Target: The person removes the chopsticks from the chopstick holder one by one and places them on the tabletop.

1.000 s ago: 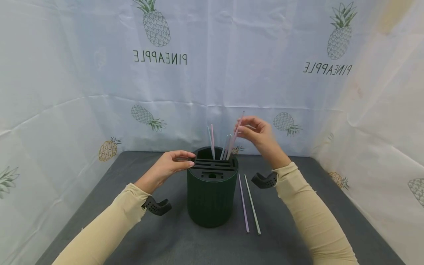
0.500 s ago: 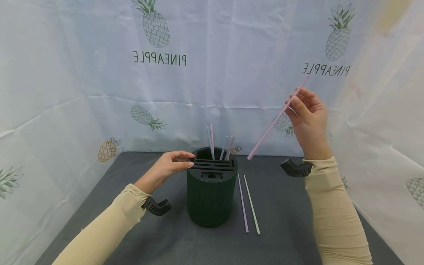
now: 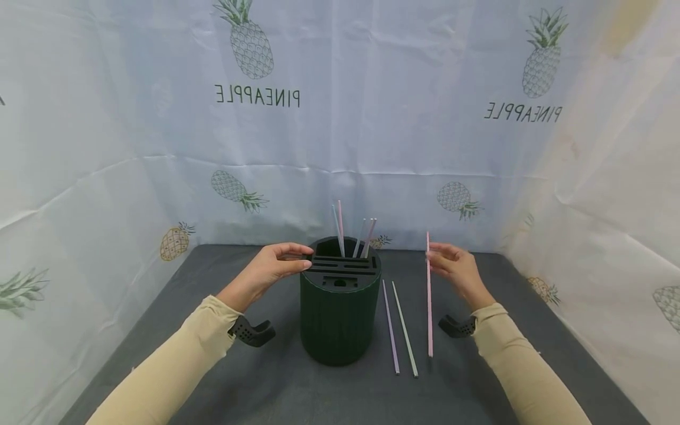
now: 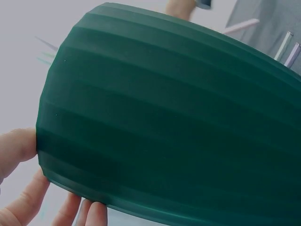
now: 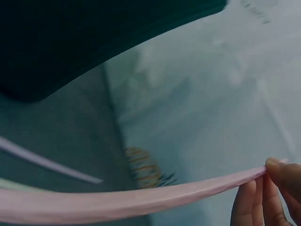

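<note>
Head view looks down; both wrist views closely share the green holder (image 3: 340, 313).

A thin pink straw (image 3: 428, 295) stands nearly upright, its lower end on the grey bench (image 3: 478, 378), pinched near its top by the right hand (image 3: 457, 268). Left of it, a dark green ribbed holder (image 3: 340, 319) stands upright, its slotted top touched by the left hand (image 3: 271, 268).

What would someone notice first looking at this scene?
Probably the dark green ribbed holder at the table's centre, with thin straws sticking up from its slotted top and the left hand on its rim. Just right of it, the right hand pinches a pink straw beside two straws lying flat.
</note>
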The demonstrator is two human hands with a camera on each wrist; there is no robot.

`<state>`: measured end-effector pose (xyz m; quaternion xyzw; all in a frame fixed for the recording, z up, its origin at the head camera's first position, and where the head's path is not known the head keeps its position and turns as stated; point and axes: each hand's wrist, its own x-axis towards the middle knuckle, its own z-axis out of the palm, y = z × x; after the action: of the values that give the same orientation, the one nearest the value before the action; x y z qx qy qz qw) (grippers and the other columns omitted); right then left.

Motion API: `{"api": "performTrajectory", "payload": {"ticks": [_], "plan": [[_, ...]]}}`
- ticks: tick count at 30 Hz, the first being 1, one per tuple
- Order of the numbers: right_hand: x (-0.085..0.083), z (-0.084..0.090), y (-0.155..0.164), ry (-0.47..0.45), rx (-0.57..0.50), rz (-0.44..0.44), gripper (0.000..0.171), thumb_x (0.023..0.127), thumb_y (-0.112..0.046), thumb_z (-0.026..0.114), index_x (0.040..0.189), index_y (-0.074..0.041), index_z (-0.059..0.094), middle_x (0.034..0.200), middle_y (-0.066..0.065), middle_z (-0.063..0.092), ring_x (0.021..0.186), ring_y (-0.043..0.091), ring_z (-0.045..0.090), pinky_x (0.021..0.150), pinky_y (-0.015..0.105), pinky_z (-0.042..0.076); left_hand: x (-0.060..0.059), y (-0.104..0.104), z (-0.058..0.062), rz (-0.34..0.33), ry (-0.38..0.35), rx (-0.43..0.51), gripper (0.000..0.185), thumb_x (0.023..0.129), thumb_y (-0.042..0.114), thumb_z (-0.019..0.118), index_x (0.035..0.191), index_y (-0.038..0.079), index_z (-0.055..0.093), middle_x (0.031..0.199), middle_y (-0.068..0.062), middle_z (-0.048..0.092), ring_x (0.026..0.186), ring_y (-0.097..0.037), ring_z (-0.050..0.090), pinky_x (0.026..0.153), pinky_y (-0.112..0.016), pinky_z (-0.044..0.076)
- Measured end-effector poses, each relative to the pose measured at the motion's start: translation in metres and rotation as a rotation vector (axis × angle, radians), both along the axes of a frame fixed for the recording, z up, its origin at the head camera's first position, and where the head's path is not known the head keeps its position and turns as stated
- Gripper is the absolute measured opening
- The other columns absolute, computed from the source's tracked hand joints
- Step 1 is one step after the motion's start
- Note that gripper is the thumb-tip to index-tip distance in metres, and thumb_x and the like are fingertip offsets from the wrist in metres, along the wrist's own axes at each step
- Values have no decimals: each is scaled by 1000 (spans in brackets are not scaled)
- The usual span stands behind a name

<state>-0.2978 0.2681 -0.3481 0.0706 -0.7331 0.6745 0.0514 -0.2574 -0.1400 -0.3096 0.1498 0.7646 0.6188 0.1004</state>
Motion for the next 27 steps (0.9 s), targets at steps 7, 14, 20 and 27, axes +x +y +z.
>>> {"api": "performTrajectory", "payload": {"ticks": [7, 14, 20, 27], "plan": [[-13, -51, -1, -95, 189, -16, 46, 94, -13, 65, 132, 10, 52, 111, 14, 69, 94, 12, 68, 82, 29, 59, 1, 0, 1, 3, -5, 1, 46, 91, 21, 69, 132, 4, 56, 137, -16, 53, 126, -29, 51, 110, -47, 41], [-25, -77, -7, -165, 266, -42, 39, 93, -9, 64, 126, 12, 56, 116, 26, 65, 89, 15, 69, 80, 34, 60, 1, 0, 1, 5, -5, -3, 47, 91, 22, 69, 132, 4, 56, 137, -16, 53, 126, -29, 52, 110, -48, 40], [-33, -95, -10, -241, 285, -74, 33, 90, -4, 67, 118, 12, 62, 101, 16, 70, 79, 13, 67, 72, 30, 60, 2, 0, 2, 7, -4, -3, 47, 91, 22, 69, 132, 4, 56, 136, -16, 53, 126, -29, 51, 110, -48, 40], [-33, -102, -15, -283, 300, -91, 33, 86, -1, 69, 115, 14, 62, 92, 13, 70, 73, 11, 65, 64, 27, 59, 2, 0, 2, 6, 0, -3, 47, 91, 22, 69, 132, 4, 56, 136, -16, 53, 126, -29, 52, 110, -47, 41]]}}
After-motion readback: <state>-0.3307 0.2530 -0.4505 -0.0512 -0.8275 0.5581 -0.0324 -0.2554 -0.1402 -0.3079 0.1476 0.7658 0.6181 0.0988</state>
